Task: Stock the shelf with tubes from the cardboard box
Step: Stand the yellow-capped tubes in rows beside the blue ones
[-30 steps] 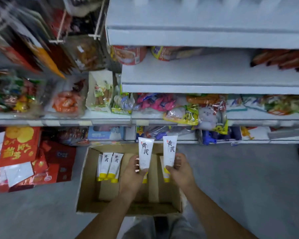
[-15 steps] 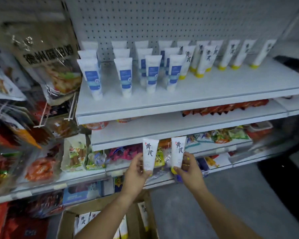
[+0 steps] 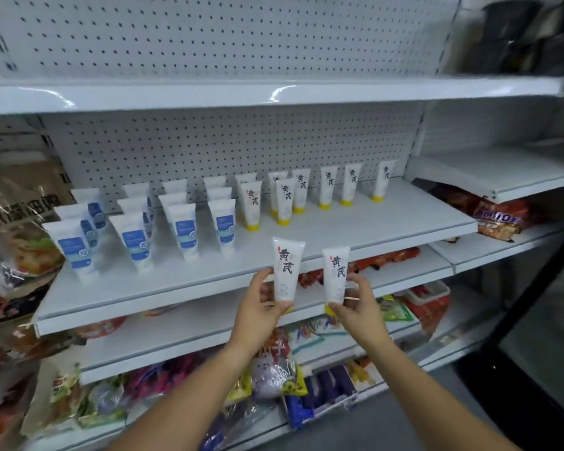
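Standing before the white shelf (image 3: 355, 229), a person holds two white tubes upright, yellow caps down, in the air just in front of its front edge. The left hand (image 3: 261, 307) has its fingers and thumb curled round the lower half of the left tube (image 3: 285, 268). The right hand (image 3: 358, 307) grips the right tube (image 3: 336, 275) near its cap. The two tubes are side by side with a small gap between them.

On the shelf board, matching yellow-capped tubes (image 3: 284, 200) stand on their caps in short rows toward the back. Blue-labelled tubes (image 3: 183, 229) stand in rows to their left. A white pegboard (image 3: 209, 148) backs the shelf, and snack packets (image 3: 274, 369) crowd the shelves below.
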`<state>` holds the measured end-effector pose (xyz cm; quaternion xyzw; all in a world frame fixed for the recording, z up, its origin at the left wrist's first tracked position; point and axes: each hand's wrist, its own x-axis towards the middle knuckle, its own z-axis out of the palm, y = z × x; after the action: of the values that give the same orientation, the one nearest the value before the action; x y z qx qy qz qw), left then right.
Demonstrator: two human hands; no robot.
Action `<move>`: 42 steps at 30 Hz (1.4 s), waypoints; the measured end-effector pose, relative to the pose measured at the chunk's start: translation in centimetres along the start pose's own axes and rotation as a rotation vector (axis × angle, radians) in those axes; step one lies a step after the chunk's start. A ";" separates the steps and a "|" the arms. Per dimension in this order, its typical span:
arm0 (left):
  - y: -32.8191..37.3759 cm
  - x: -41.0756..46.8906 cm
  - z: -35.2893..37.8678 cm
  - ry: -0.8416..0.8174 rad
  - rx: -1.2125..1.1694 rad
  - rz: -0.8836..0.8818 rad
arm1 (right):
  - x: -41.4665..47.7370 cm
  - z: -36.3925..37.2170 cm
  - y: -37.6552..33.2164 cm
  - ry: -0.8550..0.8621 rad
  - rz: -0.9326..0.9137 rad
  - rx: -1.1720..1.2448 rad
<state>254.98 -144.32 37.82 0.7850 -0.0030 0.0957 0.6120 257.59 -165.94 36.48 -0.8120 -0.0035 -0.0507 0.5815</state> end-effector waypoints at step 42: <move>1.3 18.2 5.4 0.205 -0.055 0.034 | 27.8 1.2 -3.9 -0.064 -0.123 -0.137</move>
<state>273.46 -147.78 40.66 0.7540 0.0438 0.1855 0.6287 285.06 -165.04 42.16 -0.8492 -0.0684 -0.0605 0.5201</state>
